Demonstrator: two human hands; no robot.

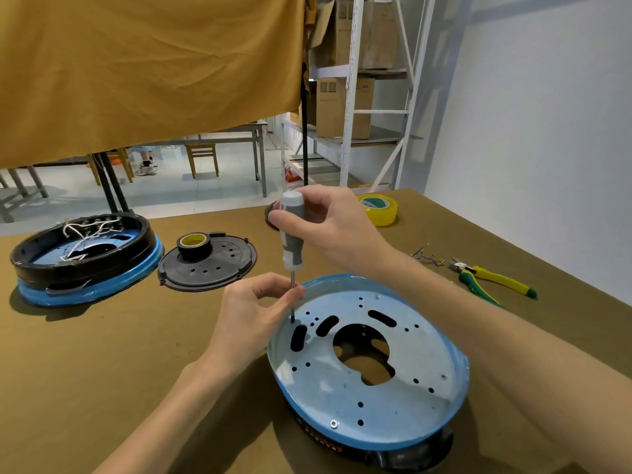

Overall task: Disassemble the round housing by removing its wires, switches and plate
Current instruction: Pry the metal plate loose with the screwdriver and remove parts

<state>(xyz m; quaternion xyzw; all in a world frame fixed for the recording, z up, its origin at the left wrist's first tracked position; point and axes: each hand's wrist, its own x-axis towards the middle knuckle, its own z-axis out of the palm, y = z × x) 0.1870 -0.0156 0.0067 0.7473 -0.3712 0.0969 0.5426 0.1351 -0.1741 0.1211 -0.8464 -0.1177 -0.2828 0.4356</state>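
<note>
The round housing (369, 367) lay on the table (102, 354) directly in front of the person, its metal plate (393, 388) facing up inside the blue rim. The right hand (328, 224) was wrapped around the grey handle of a screwdriver (291, 241), gripping it from the right side. The tool stood nearly upright, so its long axis ran straight down from that grip to the plate. Its tip met the plate at the far left edge, just beside one of the dark slots, apparently in a screw there, though the screw head itself was too small to make out.

The left hand (253, 316) came in from the left and pinched the thin steel shaft low down, between thumb and fingers, just above the tip. It was the nearer hand to the plate and seemed to be steadying the shaft rather than turning it.

The work point therefore sat directly below the right hand's grip, and the coming turn would likely depend on keeping the shaft plumb over that spot. Other screws showed on the plate at its near edge, right side and far side, so the plate probably remained fastened.

A second housing (85, 258) with white wires inside stood well apart to the left.
</note>
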